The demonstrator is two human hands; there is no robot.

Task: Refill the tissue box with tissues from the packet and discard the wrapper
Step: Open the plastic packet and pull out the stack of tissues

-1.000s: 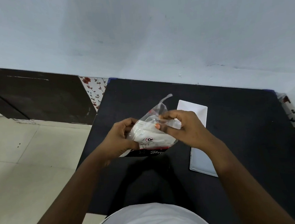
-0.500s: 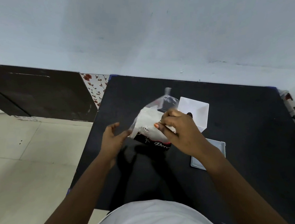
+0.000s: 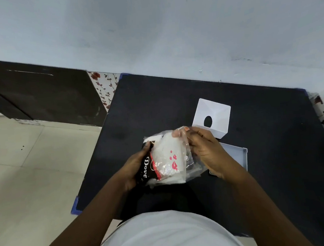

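You held the tissue packet [image 3: 165,157] in both hands above the black table [image 3: 276,152], roughly over its middle, nearer the front edge than the wall. Your left hand [image 3: 134,167] was clamped on the packet's left side, fingers wrapped round the dark band w/ the "Dove" lettering, thumb up at the top left corner. Your right hand [image 3: 205,148] was pinched shut on the clear plastic wrapper [image 3: 191,165] at the packet's top right, fingertips pressed together on the film; loose wrapper hung slack under that hand. The white tissues [image 3: 167,147] were inside the film, w/ red lip prints over them.

The white tissue box cover [image 3: 212,117] stood on the table just beyond your right hand, toward the back right, its oval slot facing up at the camera. The box's flat white base tray [image 3: 239,155] lay on the table right of your right wrist, partly hidden by it; tray & cover sat close together, can't tell if touching.

Your white shirt [image 3: 166,237] filled the bottom of the view. Left of the table: beige floor tiles [image 3: 26,182], a dark cabinet [image 3: 38,90] against the wall, & a strip of floral cloth [image 3: 105,86] between cabinet & table.
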